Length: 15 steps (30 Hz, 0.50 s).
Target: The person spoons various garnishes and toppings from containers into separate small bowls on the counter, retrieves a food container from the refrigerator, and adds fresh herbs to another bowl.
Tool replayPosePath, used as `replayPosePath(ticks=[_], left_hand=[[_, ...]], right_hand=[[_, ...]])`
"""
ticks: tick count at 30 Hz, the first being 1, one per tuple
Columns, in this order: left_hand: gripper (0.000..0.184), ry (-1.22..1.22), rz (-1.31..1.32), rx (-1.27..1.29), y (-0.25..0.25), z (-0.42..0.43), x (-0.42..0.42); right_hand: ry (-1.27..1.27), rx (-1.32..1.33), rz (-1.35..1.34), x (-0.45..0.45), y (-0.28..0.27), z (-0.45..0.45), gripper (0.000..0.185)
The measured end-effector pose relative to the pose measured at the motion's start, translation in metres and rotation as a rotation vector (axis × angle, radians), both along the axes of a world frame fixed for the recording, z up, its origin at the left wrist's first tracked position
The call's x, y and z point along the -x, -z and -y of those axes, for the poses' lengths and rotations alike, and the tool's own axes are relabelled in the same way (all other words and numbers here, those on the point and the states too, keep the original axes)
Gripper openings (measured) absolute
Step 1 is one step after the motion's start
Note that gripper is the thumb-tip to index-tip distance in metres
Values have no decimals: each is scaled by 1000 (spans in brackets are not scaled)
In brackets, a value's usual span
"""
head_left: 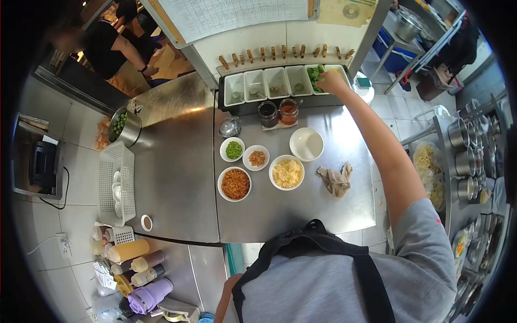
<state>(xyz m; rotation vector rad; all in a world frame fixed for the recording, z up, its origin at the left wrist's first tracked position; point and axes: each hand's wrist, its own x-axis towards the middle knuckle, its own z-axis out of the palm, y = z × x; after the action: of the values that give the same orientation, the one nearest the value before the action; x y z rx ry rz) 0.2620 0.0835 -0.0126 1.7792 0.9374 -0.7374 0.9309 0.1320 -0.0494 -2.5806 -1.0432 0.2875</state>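
My right hand (332,83) reaches to the far end of the steel table, fingers bunched down on leafy greens (315,74) in a white compartment of the topping rack. Other compartments (234,89) beside it hold ladles or little food. Nearer stand an empty white bowl (307,144), a bowl of pale yellow chunky food (286,173), a bowl of orange-brown rice-like food (235,184), and small bowls of chopped green pieces (233,149) and brown bits (257,158). Only part of my left arm (226,293) shows at the bottom; its hand is hidden.
Dark (267,114) and red (289,111) sauce jars stand before the rack. A crumpled cloth (336,179) lies at right. On the left are a white basket (117,183), a metal pot of green fruit (125,126) and squeeze bottles (129,250). Another person (107,48) works beyond.
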Motion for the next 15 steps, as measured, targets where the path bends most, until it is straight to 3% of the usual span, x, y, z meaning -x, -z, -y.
replayPosePath(ticks=[1, 3, 5, 9, 15], left_hand=[[27, 0, -6, -6, 0, 2, -2], [27, 0, -15, -24, 1, 2, -6], [27, 5, -23, -39, 3, 1, -12], [26, 24, -42, -50, 8, 3, -17], [26, 69, -59, -96, 11, -4, -20]], right_hand=[[-48, 62, 268, -9, 10, -11, 51], [-58, 109, 209, -19, 11, -27, 49], [-47, 326, 12, -4, -19, -39, 44], [-56, 362, -340, -20, -27, -55, 39], [-19, 619, -316, -42, -2, -70, 50]])
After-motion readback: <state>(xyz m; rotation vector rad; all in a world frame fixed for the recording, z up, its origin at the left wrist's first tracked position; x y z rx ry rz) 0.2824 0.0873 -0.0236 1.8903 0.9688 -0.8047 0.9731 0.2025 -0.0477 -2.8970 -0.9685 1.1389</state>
